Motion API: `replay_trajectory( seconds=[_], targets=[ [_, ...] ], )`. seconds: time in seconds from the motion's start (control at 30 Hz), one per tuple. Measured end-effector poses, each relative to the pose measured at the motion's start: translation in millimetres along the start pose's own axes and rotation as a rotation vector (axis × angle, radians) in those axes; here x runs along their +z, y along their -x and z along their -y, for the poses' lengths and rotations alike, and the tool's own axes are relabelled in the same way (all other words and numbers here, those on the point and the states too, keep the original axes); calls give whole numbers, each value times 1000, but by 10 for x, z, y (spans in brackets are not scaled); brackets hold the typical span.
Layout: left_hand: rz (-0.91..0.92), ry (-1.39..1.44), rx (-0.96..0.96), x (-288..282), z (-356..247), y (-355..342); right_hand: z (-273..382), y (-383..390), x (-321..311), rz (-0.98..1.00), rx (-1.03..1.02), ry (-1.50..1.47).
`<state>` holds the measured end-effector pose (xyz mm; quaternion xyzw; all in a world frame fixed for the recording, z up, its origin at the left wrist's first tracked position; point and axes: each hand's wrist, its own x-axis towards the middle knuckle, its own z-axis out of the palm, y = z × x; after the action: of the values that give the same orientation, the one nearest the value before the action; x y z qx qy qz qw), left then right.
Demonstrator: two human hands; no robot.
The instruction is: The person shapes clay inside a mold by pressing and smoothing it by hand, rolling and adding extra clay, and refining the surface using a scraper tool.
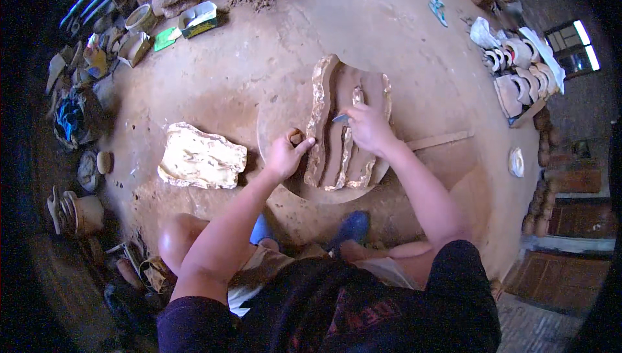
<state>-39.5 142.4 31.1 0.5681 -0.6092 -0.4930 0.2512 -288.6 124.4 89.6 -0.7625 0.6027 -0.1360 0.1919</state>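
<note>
One long mould point(334, 151) lies on a round board point(278, 113), its axis running forward — left hand point(286, 155) touching its left wall point(315, 116), grip impossible to tell; right hand point(368, 127), over its middle, pinching a small grey tool point(340, 118).

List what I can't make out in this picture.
Tool, head view: the right hand hides the rest of it.
Left hand, head view: the back of the hand hides its palm.
Board, head view: the clay piece covers much of it.
Blue thing at far left, head view: too small and dim to identify.
</note>
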Motion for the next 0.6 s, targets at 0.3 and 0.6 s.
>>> replay_trajectory(
  seconds=[0.3,0.6],
  targets=[
    [46,124,22,57,298,-134,98,259,117,76,-122,-4],
    [80,106,32,-7,302,-84,139,568,247,100,-144,24]
  ],
)
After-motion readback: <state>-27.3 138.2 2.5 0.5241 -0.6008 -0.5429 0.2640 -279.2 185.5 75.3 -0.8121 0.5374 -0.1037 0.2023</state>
